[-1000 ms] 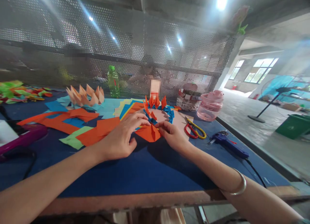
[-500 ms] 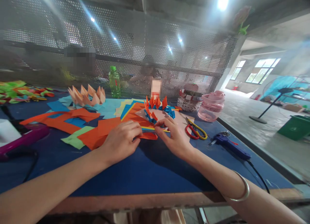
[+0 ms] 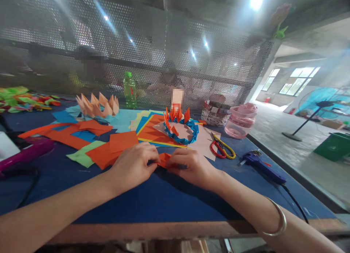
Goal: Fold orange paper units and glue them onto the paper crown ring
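A small folded piece of orange paper (image 3: 164, 159) is pinched between both hands, low over the blue table. My left hand (image 3: 136, 160) grips its left end, thumb against fingers. On its right end, my right hand (image 3: 191, 165) has its fingers closed; part of the paper is hidden behind them. Just beyond lies a ring of folded blue paper (image 3: 186, 140) with upright orange points (image 3: 187, 115) along its far left side. It rests on a pale pink sheet (image 3: 206, 145) and a stack of coloured sheets. Orange paper squares (image 3: 123, 141) lie left of my left hand.
Red-and-yellow scissors (image 3: 222, 147) and a blue glue gun (image 3: 264, 167) lie to the right. Behind them stand a pink bottle (image 3: 240, 120) and a woven basket (image 3: 216, 113). A peach paper crown (image 3: 97, 106), green bottle (image 3: 129, 90) and purple tool (image 3: 30, 154) are leftward.
My right hand has come down and closed on the right end of the orange paper, which now looks raised and folded. The left hand keeps its hold.
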The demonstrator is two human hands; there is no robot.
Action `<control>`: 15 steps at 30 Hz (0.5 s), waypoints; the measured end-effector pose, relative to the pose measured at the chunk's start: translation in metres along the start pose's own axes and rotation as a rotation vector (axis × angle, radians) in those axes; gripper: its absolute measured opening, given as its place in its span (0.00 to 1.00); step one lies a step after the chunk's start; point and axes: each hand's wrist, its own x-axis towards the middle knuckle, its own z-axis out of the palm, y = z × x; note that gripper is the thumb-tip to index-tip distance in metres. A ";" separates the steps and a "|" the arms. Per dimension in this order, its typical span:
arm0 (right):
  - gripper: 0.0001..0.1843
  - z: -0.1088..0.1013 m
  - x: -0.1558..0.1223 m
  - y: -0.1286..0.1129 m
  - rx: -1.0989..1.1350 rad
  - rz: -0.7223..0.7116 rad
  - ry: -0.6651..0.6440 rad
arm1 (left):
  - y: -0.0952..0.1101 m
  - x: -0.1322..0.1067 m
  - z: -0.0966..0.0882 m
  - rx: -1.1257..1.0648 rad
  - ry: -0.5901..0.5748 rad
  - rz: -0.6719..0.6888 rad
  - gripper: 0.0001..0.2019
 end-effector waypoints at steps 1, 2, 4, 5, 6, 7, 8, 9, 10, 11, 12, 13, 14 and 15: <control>0.04 0.000 0.000 -0.001 -0.012 -0.020 -0.020 | -0.001 -0.002 0.000 -0.002 0.001 0.034 0.08; 0.04 -0.001 0.000 -0.002 -0.028 -0.035 -0.035 | -0.002 -0.005 0.000 0.005 0.007 0.079 0.08; 0.06 -0.002 -0.001 -0.003 -0.079 -0.056 -0.056 | -0.002 -0.010 0.000 0.050 0.046 0.191 0.08; 0.06 -0.002 -0.001 -0.004 -0.112 -0.064 -0.069 | -0.002 -0.013 0.000 0.084 0.077 0.251 0.09; 0.07 -0.003 -0.001 -0.005 -0.146 -0.071 -0.082 | -0.001 -0.016 0.000 0.119 0.111 0.308 0.09; 0.08 -0.004 -0.001 -0.007 -0.177 -0.076 -0.094 | 0.000 -0.018 0.001 0.150 0.142 0.359 0.10; 0.08 -0.004 -0.001 -0.008 -0.203 -0.080 -0.104 | 0.001 -0.021 0.001 0.170 0.161 0.393 0.10; 0.08 -0.005 -0.001 -0.010 -0.222 -0.083 -0.112 | 0.002 -0.023 0.001 0.184 0.174 0.416 0.11; 0.08 -0.006 -0.001 -0.012 -0.237 -0.088 -0.120 | 0.003 -0.024 0.001 0.194 0.178 0.427 0.11; 0.08 -0.006 -0.001 -0.014 -0.249 -0.093 -0.129 | 0.005 -0.026 0.001 0.199 0.178 0.430 0.11; 0.08 -0.006 -0.001 -0.016 -0.256 -0.098 -0.137 | 0.006 -0.027 0.001 0.198 0.182 0.432 0.11; 0.08 -0.007 -0.001 -0.017 -0.260 -0.103 -0.144 | 0.006 -0.027 0.001 0.186 0.189 0.429 0.12; 0.09 -0.007 -0.001 -0.019 -0.260 -0.109 -0.149 | 0.007 -0.028 0.000 0.161 0.199 0.426 0.12; 0.09 -0.007 -0.001 -0.019 -0.256 -0.113 -0.150 | 0.007 -0.029 0.000 0.129 0.205 0.421 0.11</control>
